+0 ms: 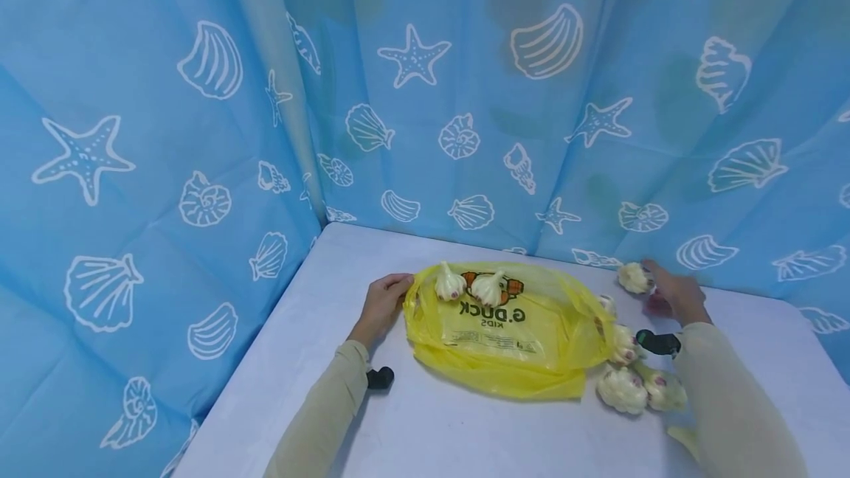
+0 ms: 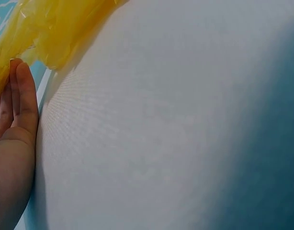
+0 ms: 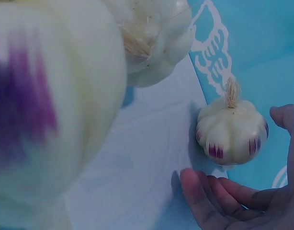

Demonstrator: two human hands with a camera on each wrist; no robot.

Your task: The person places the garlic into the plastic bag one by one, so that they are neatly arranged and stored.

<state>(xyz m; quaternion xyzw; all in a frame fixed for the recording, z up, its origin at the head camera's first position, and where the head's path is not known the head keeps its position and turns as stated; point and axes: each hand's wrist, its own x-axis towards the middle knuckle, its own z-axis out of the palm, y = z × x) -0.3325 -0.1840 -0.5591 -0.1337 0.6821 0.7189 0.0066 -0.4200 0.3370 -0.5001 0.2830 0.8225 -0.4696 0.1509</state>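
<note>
Plainly, the left hand [image 1: 385,305] pinches the left end of a yellow bag [image 1: 491,375], while the right hand [image 1: 679,293] is loose, its thumb and fingers spread around a garlic bulb [image 3: 231,134] without closing on it. That bulb sits near the far edge of the tabletop [image 1: 478,437], beyond the bag's right end. The bag lies flat in the middle, its G.DUCK KIDS lettering mirrored, with two bulbs [image 1: 488,289] resting on top. More garlic [image 1: 622,389] is bunched between the bag's right end and the right sleeve [image 1: 737,404]; a pale tip [image 1: 685,440] poking out by that sleeve may be another stem, though it is mostly hidden. Behind hangs a blue curtain [image 1: 465,183] printed with white shells and starfish.
</note>
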